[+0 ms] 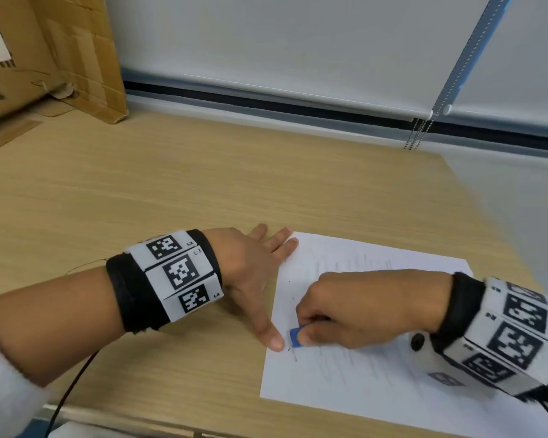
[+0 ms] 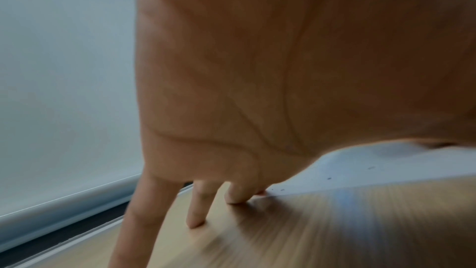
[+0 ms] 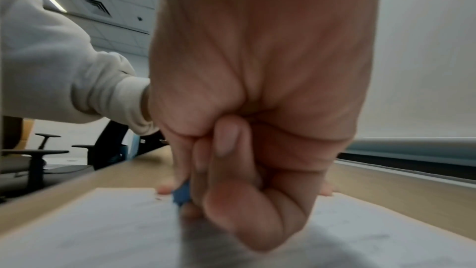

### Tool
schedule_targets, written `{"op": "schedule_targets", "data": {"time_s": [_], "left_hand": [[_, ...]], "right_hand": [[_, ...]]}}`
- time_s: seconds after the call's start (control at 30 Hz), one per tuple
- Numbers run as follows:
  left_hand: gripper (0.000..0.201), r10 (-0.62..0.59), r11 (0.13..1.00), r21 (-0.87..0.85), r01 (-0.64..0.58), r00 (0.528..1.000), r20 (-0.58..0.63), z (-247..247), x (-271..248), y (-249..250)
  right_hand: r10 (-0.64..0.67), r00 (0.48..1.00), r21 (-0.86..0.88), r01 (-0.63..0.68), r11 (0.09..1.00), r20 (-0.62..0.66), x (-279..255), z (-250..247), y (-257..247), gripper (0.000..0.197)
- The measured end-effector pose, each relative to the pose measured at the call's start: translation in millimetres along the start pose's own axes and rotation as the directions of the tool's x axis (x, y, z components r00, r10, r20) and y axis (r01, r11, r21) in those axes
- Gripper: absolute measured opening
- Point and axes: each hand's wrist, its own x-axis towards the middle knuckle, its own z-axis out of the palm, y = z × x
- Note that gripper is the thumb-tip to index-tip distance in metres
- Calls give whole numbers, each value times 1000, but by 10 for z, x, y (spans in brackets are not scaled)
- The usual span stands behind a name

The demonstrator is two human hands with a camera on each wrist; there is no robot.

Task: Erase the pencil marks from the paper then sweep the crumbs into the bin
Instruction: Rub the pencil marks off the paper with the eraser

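Note:
A white sheet of paper [image 1: 377,368] with faint pencil lines lies at the desk's front right. My right hand [image 1: 355,311] pinches a small blue eraser [image 1: 295,337] against the paper near its left edge; the eraser [image 3: 181,194] shows again under the curled fingers in the right wrist view. My left hand [image 1: 253,273] lies flat with spread fingers on the paper's left edge, thumb tip beside the eraser. A short dark pencil mark [image 1: 293,354] sits just below the eraser. Small dark crumbs [image 2: 329,178] dot the paper [image 2: 360,172]. No bin is in view.
The wooden desk [image 1: 171,191] stretches left and back. A cardboard box [image 1: 45,52] stands at the far left corner. A roller blind with bead chains [image 1: 418,134] hangs behind the desk. A black cable [image 1: 67,393] runs off the front edge. Office chairs [image 3: 38,160] stand beyond the desk.

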Motion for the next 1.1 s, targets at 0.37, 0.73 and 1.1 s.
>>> {"op": "schedule_targets", "data": {"time_s": [0.37, 0.73, 1.1], "left_hand": [[153, -11, 1000, 18, 11, 1000, 12, 4, 21, 12], [153, -27, 999, 22, 27, 1000, 12, 8, 10, 22], [153, -24, 1000, 21, 23, 999, 23, -7, 9, 27]], "right_hand": [[13, 1000, -16, -13, 1000, 12, 62, -66, -69, 45], [37, 999, -18, -37, 999, 23, 12, -76, -56, 45], [0, 1000, 25, 0, 1000, 12, 5, -15, -75, 44]]}}
